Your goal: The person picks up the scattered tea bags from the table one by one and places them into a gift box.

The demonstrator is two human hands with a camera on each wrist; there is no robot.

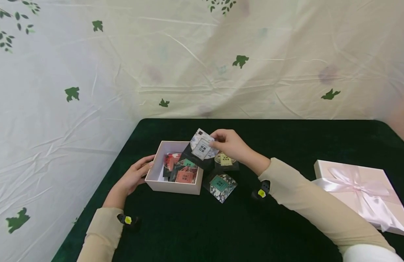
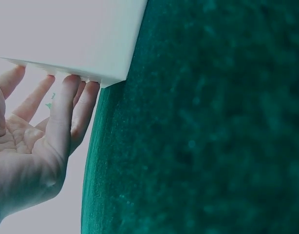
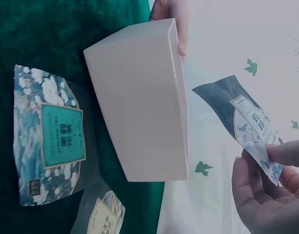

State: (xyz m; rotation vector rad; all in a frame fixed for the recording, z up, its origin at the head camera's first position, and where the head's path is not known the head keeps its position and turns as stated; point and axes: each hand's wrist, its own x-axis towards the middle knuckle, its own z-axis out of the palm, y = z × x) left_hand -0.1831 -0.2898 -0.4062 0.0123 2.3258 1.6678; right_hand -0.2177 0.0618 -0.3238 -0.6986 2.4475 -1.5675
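My right hand pinches a tea sachet by one edge, above the right side of an open pale pink box. The held sachet is dark with a white floral panel and a pale label. Against the box's left wall rest the fingertips of my left hand, seen in the left wrist view with the fingers extended. Inside the box lie several sachets with red and green labels. On the table to its right are a green-labelled jasmine tea sachet and a yellow-labelled sachet.
A pale pink lid with a satin bow lies at the right, partly behind my right sleeve. Dark green cloth covers the table. A whitish curtain with green leaf and bird prints hangs behind and at the left.
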